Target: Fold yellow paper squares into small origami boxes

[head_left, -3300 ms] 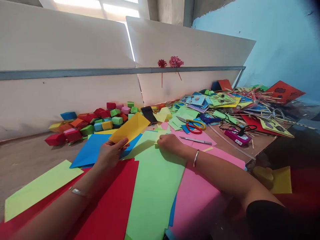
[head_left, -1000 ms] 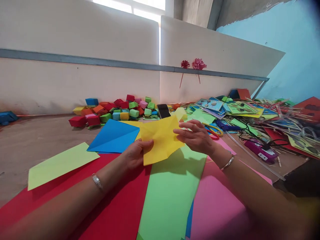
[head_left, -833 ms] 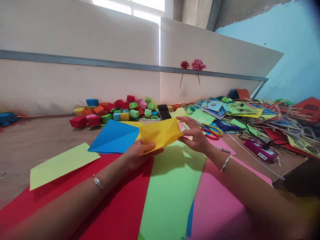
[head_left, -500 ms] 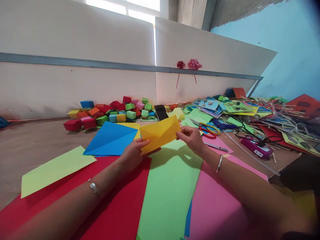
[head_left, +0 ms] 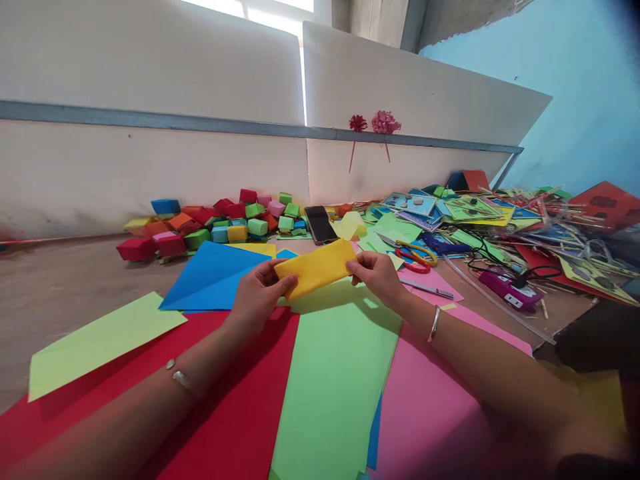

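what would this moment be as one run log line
left grip: yellow paper, left end | right grip: same paper, right end | below: green sheet | nearby: scissors

Left wrist [head_left: 207, 357] wears an open silvery bracelet [head_left: 181, 379], right wrist [head_left: 416, 311] a slim silvery bangle [head_left: 434, 324].

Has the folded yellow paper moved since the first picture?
Yes, rightward in view: the folded yellow paper earlier ended short of the right edge of the resting black smartphone; now its right end reaches past that edge.
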`<state>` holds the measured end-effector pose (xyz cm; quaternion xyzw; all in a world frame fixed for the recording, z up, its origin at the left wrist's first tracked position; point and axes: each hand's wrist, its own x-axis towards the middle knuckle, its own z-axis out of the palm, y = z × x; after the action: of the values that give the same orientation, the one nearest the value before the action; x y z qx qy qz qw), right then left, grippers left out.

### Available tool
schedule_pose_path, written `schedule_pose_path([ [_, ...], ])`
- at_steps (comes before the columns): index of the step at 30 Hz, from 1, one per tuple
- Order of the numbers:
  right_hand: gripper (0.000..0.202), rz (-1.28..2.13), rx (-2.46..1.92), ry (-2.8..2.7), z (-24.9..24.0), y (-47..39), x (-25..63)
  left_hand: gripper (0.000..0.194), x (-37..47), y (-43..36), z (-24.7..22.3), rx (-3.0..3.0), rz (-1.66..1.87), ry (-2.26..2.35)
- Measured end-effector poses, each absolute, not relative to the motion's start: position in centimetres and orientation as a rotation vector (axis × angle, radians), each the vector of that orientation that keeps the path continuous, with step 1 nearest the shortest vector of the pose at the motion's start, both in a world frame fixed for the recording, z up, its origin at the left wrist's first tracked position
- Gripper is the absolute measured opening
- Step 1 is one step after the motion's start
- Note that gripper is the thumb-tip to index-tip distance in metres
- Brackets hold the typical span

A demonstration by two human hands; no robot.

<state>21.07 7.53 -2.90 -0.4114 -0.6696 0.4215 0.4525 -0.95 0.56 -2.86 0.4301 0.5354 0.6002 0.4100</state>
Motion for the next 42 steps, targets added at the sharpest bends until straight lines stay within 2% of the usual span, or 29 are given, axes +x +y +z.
schedule_pose_path([
  [1, 0.028, 1.099, -1.016, -1.63, -2.95, 7.59, 20.99, 0.059, -1.03, 0.59, -2.94, 1.08, 1.506, 1.348],
  [5, 0.055, 1.257, -1.024, -1.491, -3.04, 7.84, 20.82, 0.063, -1.02, 0.49, -2.92, 1.09, 1.437, 1.336],
  [7, 0.058, 1.292, -1.007, -1.427, -3.01, 7.9, 20.84, 0.063, -0.81, 0.34, -2.85, 1.118, 1.386, 1.322],
  [14, 0.034, 1.24, -0.96, -1.455, -2.92, 8.08, 21.02, 0.05, -0.58, 0.15, -3.09, 1.185, 1.313, 1.384],
  [19, 0.029, 1.138, -0.994, -1.552, -2.99, 8.14, 21.05, 0.037, -1.03, 0.49, -3.35, 1.186, 1.308, 1.479],
  [30, 0.02, 1.005, -1.056, -1.632, -3.08, 8.25, 21.25, 0.033, -1.14, 0.58, -3.32, 1.167, 1.282, 1.544],
  [42, 0.013, 1.409, -1.211, -1.436, -2.11, 7.95, 21.6, 0.016, -1.31, 1.03, -2.64, 0.902, 1.134, 1.39],
])
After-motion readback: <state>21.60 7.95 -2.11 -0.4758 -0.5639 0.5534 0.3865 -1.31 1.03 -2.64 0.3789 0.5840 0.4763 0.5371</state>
